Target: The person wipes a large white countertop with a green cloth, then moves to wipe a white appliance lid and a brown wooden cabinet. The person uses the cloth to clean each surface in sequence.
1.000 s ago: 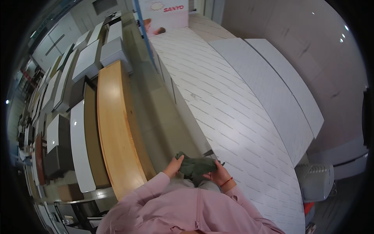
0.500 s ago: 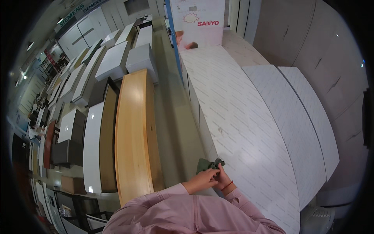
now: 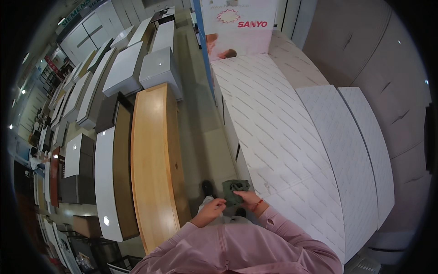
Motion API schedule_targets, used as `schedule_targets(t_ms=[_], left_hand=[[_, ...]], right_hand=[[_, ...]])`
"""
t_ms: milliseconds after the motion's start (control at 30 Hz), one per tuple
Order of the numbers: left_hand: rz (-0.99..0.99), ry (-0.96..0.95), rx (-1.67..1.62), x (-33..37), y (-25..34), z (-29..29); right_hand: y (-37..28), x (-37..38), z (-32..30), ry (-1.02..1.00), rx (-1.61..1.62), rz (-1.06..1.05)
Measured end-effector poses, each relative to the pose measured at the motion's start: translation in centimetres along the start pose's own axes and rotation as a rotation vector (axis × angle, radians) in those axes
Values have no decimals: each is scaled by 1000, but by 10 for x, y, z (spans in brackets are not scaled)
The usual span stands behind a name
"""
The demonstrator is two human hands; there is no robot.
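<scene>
In front of my body, a dark green cloth [image 3: 232,199], bunched and folded, hangs over the edge of the aisle beside the white counter. My right hand [image 3: 249,200] grips it from the right, the thumb lying over its front. Just to the left of the cloth is my left hand [image 3: 211,212], apart from it, holding nothing visible, with its fingers loosely extended toward it. A red band circles my right wrist.
A long white patterned counter [image 3: 273,123] runs along my right, with pale panels [image 3: 340,141] beyond it. On my left stands a long wooden cabinet [image 3: 153,150], with several white and grey units behind. A printed panel [image 3: 239,36] rises at the counter's far end.
My left hand has come off the cloth and moved left. The cloth has opened out somewhat in my right hand and shifted slightly left. My shoes now show below.
</scene>
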State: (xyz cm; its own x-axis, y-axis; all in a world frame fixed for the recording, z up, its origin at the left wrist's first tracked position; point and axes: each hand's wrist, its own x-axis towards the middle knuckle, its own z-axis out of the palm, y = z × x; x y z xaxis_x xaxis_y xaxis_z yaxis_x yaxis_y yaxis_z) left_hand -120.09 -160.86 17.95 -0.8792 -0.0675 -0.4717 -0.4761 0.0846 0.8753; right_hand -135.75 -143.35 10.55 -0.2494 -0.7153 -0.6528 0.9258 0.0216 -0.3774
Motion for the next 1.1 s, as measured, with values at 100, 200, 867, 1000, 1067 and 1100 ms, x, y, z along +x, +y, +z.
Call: schedule_targets(t_ms=[100,200,867,1000,1067,1100], left_hand=[[-55,47,40,43,-19,-66],[-61,29,-25,88,-19,-134],[86,455,-24,392,129,-442],[79,632,-161,419,132,-519],[34,713,-265,435,118,-551],[18,753,-357,445,110,-564]], right_hand=[[-25,42,46,34,-70,123],[-45,93,84,-77,33,89],[-361,413,230,-66,-387,-53],[-420,492,294,-252,-483,-33],[-446,524,333,-262,-545,-50],[-461,548,345,-139,-688,45]])
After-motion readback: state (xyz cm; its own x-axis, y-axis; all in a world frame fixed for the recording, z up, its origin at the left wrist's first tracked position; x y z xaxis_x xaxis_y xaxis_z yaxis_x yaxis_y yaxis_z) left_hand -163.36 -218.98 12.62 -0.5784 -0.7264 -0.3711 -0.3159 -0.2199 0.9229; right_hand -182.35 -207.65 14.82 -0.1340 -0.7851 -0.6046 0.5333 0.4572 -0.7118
